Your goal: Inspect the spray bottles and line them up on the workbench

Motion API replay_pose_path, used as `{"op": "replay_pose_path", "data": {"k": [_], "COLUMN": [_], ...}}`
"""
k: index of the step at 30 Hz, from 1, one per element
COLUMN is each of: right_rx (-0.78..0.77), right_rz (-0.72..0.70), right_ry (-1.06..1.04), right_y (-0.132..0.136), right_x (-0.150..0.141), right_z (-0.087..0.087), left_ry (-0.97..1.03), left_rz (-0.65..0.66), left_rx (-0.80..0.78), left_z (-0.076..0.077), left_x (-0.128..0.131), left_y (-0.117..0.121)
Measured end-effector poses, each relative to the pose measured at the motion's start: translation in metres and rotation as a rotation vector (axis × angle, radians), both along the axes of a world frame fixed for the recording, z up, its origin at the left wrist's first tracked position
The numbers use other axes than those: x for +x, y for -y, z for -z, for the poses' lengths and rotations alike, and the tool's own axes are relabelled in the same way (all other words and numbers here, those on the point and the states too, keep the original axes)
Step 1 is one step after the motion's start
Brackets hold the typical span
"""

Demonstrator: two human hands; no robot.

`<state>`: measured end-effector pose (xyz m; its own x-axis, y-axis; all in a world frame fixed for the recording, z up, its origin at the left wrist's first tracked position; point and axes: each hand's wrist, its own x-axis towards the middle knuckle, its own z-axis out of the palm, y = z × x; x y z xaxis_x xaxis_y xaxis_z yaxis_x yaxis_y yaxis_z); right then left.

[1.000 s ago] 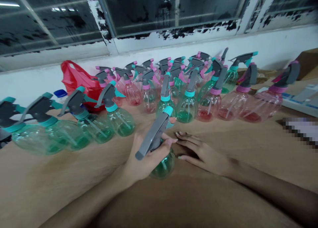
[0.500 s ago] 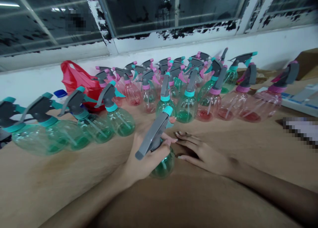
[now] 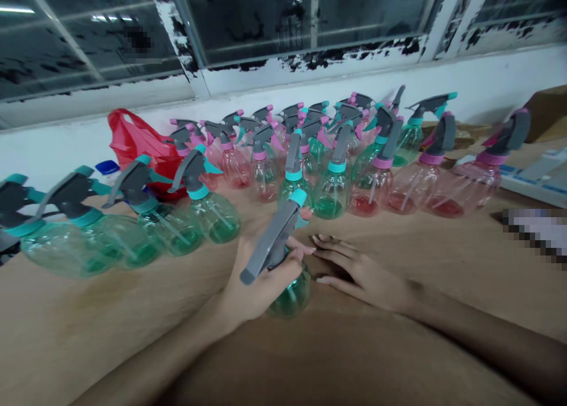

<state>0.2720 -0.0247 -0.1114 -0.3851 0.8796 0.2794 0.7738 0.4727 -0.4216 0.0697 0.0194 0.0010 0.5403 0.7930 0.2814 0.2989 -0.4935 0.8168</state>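
Note:
My left hand (image 3: 261, 282) is wrapped round the neck of a green spray bottle (image 3: 292, 297), which stands on the table (image 3: 367, 347) in front of me. Its grey trigger head (image 3: 275, 235) with a teal nozzle points away from me, up and to the right. Fingers cover the collar and part of the trigger. Just right of the bottle, my right hand (image 3: 361, 270) rests on the tabletop, fingers stretched out and holding nothing. Directly beyond the held bottle stands another green spray bottle (image 3: 290, 187), with a second green one (image 3: 331, 196) beside it.
Several green spray bottles (image 3: 215, 217) line the left side. Pink ones (image 3: 365, 196) and more green ones crowd the back and right. A red plastic bag (image 3: 142, 149) sits by the wall. At right are a pixelated flat object (image 3: 538, 229) and a cardboard box (image 3: 549, 114).

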Motion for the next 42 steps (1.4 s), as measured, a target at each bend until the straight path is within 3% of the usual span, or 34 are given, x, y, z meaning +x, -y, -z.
{"op": "replay_pose_path", "data": {"k": [14,21,26,31,35,42], "right_rx": [0.023,0.022,0.016,0.018,0.017,0.017], "right_rz": [0.003,0.01,0.003,-0.003,-0.001,0.009], "right_ry": [-0.017,-0.009,-0.013,-0.006,0.014,-0.005], "right_y": [0.0,0.0,0.0,-0.001,0.0,0.001], "right_x": [0.001,0.0,0.001,0.001,0.001,0.0], "right_z": [0.003,0.003,0.003,0.003,0.002,0.0], "left_ry": [0.023,0.035,0.043,-0.028,-0.012,0.003], "left_rz": [0.041,0.122,0.102,-0.057,-0.003,0.001], "left_rx": [0.023,-0.131,-0.193,-0.077,0.014,0.028], "left_z": [0.0,0.006,0.012,0.006,0.001,0.002], "left_x": [-0.001,-0.007,-0.011,-0.006,0.0,-0.002], "left_y": [-0.002,-0.004,-0.002,0.0,-0.001,-0.002]}}
